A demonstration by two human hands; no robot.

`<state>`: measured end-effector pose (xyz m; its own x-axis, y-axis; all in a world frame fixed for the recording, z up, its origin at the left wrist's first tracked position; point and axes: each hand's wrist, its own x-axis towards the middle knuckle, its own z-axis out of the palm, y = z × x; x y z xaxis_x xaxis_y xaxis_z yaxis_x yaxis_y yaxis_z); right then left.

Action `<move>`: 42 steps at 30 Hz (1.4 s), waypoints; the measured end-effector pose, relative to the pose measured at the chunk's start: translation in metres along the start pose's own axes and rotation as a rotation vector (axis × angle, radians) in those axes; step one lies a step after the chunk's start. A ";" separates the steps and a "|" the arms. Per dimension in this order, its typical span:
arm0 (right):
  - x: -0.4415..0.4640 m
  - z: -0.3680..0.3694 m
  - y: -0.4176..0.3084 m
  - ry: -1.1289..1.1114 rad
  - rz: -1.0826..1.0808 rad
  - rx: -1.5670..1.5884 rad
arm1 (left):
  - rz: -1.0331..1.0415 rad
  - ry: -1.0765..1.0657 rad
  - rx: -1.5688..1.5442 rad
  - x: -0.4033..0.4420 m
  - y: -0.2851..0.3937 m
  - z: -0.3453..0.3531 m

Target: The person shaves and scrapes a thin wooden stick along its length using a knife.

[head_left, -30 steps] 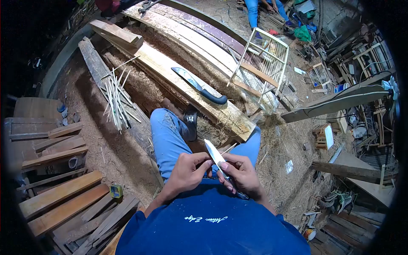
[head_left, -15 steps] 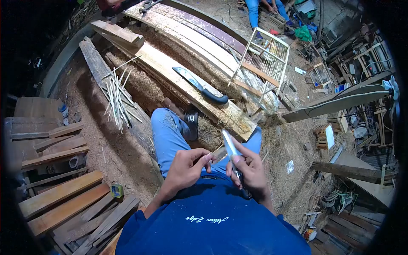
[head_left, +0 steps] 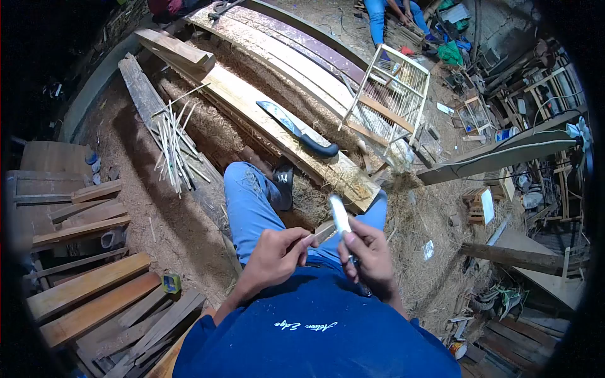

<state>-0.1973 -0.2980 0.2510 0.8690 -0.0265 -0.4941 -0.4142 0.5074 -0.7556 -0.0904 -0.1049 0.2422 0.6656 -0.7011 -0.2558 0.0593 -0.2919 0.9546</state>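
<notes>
In my right hand [head_left: 370,253] is a knife [head_left: 339,213], its bright blade pointing up and away from me and its dark handle within my closed fingers. My left hand [head_left: 277,255] is closed in a pinch beside it, thumb against fingers; whatever it may hold is too small to make out. Both hands are above my lap, close to my blue shirt. Beyond them a curved saw [head_left: 287,123] with a black handle lies on a long wooden plank [head_left: 242,97]. A bundle of thin sticks [head_left: 171,148] rests on a weathered board to the left.
A wooden cage [head_left: 389,94] with thin bars stands past the plank's right end. Stacked boards [head_left: 94,286] and a yellow-green tape measure [head_left: 171,283] are at the lower left. Another person [head_left: 403,16] sits at the far top right. Shavings cover the ground.
The knife blade has turned slightly more upright and sits a little lower. My left hand shifts only slightly; the saw, sticks and cage stay where they were.
</notes>
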 end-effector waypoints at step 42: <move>0.001 0.006 -0.006 -0.126 0.048 -0.004 | 0.022 0.110 0.001 0.001 -0.005 0.004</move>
<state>-0.1923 -0.2962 0.2580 0.8752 0.1065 -0.4718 -0.4569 0.5022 -0.7342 -0.0933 -0.1070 0.2366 0.7443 -0.6317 -0.2166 0.0434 -0.2778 0.9597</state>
